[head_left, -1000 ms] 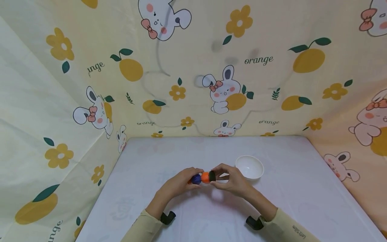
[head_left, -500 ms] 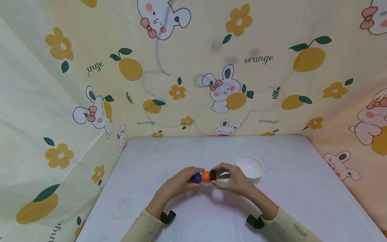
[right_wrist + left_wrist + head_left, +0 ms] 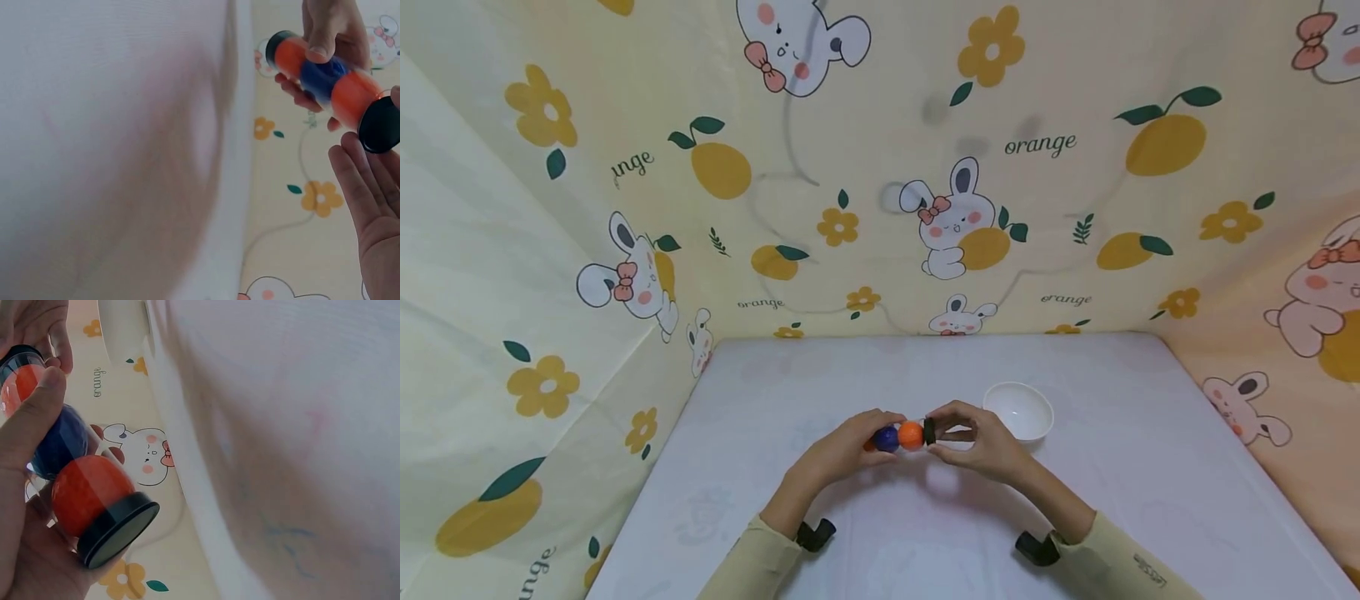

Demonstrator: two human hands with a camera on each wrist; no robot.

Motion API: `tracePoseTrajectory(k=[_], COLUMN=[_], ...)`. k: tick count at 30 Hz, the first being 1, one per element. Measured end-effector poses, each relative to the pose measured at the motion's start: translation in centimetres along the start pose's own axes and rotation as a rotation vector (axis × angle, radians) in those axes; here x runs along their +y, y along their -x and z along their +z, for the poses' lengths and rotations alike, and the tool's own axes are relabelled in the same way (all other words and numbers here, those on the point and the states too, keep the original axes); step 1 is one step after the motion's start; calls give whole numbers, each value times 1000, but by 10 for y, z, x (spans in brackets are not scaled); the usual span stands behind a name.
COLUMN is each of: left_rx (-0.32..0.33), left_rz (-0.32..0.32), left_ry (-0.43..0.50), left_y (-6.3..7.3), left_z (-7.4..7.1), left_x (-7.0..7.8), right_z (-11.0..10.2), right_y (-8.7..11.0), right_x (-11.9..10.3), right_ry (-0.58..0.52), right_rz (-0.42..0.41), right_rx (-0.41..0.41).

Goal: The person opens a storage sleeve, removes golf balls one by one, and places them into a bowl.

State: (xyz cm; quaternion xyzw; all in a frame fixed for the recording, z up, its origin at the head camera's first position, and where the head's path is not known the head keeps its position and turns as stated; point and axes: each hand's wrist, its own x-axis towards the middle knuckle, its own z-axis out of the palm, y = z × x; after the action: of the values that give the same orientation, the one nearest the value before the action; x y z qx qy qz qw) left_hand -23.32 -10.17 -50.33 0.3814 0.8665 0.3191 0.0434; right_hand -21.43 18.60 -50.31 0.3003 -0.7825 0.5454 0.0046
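Observation:
My left hand grips a clear tube around its middle, thumb on one side and fingers on the other. Inside are three balls in a row: an orange ball, a blue ball and another orange ball. A black end cap closes the left end. At the right end, fingers and thumb of my right hand pinch a black cap. That cap sits at the tube's mouth, with a sliver of clear rim beside it in the right wrist view. Both hands hold the tube above the table.
A white bowl stands on the white-covered table, just behind my right hand. Cream cloth walls with rabbit and orange prints enclose the table at the back and sides.
The right cap has turned more edge-on and shifted slightly right with my right hand. More of the neighbouring orange ball shows. My left hand keeps its grip on the tube.

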Motion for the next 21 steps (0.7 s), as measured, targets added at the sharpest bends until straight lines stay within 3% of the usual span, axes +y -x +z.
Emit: tracePoseTrajectory(k=[15,21], left_rx=[14,23], left_rz=[-52,-66], left_ry=[-1,4], left_y=[5,7], left_z=[-2,-2], left_x=[-3,-6], right_z=[4,4], right_y=[4,8], right_x=[5,9], right_ry=[3,-15], right_rz=[-53,-25], right_rx=[11,21])
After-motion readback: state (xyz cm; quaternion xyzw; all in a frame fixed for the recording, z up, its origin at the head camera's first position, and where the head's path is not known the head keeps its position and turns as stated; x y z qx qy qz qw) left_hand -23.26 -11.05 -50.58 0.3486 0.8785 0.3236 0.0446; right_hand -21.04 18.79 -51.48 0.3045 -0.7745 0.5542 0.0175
